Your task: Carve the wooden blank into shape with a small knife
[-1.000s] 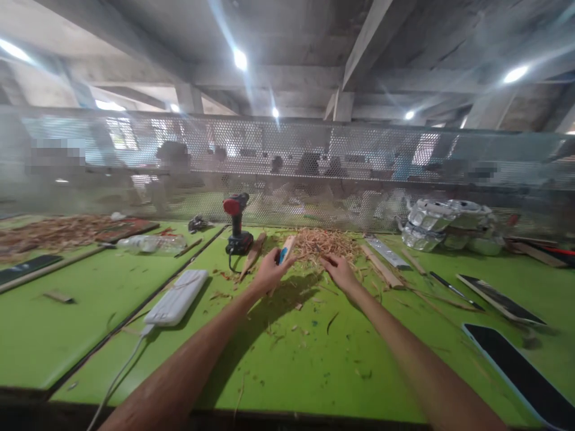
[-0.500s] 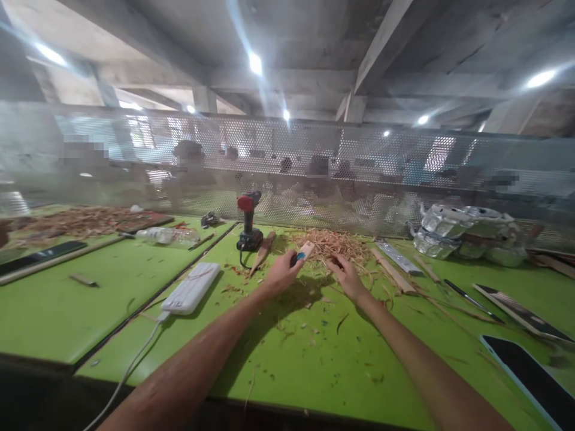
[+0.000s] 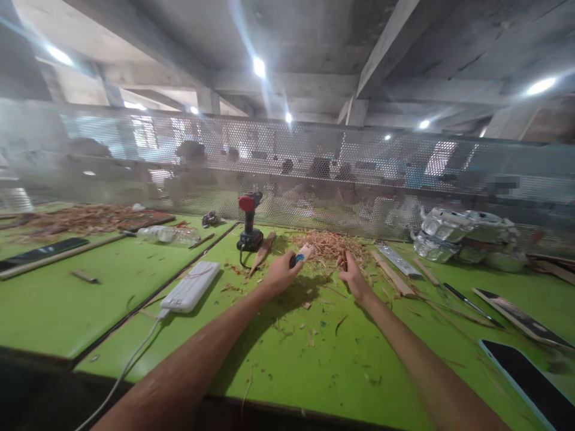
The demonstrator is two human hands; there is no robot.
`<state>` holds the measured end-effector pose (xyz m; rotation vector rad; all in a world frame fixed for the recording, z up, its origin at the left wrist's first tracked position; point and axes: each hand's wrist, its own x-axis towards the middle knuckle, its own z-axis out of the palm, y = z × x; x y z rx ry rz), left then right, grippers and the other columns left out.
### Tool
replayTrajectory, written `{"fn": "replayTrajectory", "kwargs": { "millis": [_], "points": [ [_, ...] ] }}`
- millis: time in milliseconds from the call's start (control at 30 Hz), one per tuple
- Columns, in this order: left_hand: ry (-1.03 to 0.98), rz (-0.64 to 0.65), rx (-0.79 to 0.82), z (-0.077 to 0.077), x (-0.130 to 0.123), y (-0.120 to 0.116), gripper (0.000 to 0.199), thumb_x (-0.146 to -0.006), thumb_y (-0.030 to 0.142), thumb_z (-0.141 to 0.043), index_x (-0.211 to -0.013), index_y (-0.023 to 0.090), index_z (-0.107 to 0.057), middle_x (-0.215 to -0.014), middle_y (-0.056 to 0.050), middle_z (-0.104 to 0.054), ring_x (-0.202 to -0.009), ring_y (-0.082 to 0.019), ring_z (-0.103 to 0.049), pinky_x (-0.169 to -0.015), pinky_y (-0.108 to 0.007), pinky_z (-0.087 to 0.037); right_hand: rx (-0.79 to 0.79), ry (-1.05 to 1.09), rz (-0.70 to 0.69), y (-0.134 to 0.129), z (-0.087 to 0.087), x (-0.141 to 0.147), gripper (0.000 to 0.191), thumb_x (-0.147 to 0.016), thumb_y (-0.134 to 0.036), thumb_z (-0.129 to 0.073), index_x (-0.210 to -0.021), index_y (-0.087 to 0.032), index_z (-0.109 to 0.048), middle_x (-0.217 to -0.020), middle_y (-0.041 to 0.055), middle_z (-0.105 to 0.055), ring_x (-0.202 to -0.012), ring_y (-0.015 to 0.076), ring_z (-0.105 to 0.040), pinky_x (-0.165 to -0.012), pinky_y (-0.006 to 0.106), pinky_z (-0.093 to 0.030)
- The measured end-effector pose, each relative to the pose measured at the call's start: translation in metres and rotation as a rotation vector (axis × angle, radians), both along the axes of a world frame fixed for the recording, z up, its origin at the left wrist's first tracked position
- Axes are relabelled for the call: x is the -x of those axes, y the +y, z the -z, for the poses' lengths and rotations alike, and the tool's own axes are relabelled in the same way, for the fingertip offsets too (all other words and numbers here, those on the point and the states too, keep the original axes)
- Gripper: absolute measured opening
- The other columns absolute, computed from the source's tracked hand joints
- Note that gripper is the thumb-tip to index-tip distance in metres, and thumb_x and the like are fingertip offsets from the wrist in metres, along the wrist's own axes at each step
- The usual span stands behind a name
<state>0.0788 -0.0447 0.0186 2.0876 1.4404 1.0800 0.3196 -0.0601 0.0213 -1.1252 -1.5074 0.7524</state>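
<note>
Your left hand (image 3: pixel 277 272) is closed around the near end of a pale wood piece (image 3: pixel 306 251) with a blue patch, above the middle of the green table (image 3: pixel 314 365), toward its far edge. The piece's long axis slants away from you and to the right, its free end pointing at the heap of shavings (image 3: pixel 335 242). Your right hand (image 3: pixel 354 280) is partly curled by the heap's near side; you cannot tell if its fingers hold anything. Left of your hands, a pointed wood slat (image 3: pixel 262 254) lies just beside the upright cordless drill (image 3: pixel 248 222), and 1 white power bank (image 3: pixel 191 287) lies nearer you. To the right are 1 wood strip (image 3: pixel 393 274) and 1 metal bar (image 3: pixel 399 260); 1 phone (image 3: pixel 525 377) lies toward the near right corner. Silvery bundles (image 3: pixel 465 230) sit by the far edge, at the right.
</note>
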Motion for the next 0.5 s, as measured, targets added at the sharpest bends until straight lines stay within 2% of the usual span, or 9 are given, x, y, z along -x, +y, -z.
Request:
{"fn": "replayTrajectory", "kwargs": {
  "millis": [200, 333, 500],
  "points": [
    [0.026, -0.029, -0.021, 0.001, -0.001, 0.002, 0.024, -0.098, 0.040, -0.054, -0.088, 0.019, -0.057, -0.080, -0.003, -0.062, -0.071, -0.018, -0.054, -0.063, -0.028, -0.030, -0.027, -0.005, 0.018, 0.006, 0.004, -0.004, 0.057, -0.052, -0.022, -0.054, -0.109, -0.027, -0.053, -0.085, -0.0008, -0.041, -0.068, 0.0165, -0.039, -0.056, 0.028, -0.033],
    [0.019, -0.032, -0.024, 0.002, -0.002, 0.003, 0.024, -0.098, 0.041, -0.054, -0.087, 0.020, -0.056, -0.077, -0.002, -0.061, -0.069, -0.017, -0.053, -0.062, -0.028, -0.030, -0.062, -0.047, 0.039, 0.011, 0.007, -0.007, 0.057, -0.052, -0.021, -0.054, -0.109, -0.027, -0.055, -0.082, -0.0012, -0.040, -0.069, 0.0180, -0.041, -0.059, 0.029, -0.036],
    [-0.004, -0.043, -0.052, 0.002, -0.003, 0.003, 0.025, -0.099, 0.042, -0.054, -0.087, 0.020, -0.055, -0.078, -0.003, -0.062, -0.069, -0.017, -0.053, -0.062, -0.028, -0.030, -0.064, -0.076, 0.078, 0.012, 0.007, -0.007, 0.068, -0.050, -0.022, -0.054, -0.118, -0.028, -0.053, -0.083, -0.0003, -0.044, -0.069, 0.0190, -0.042, -0.060, 0.030, -0.038]
  ]
}}
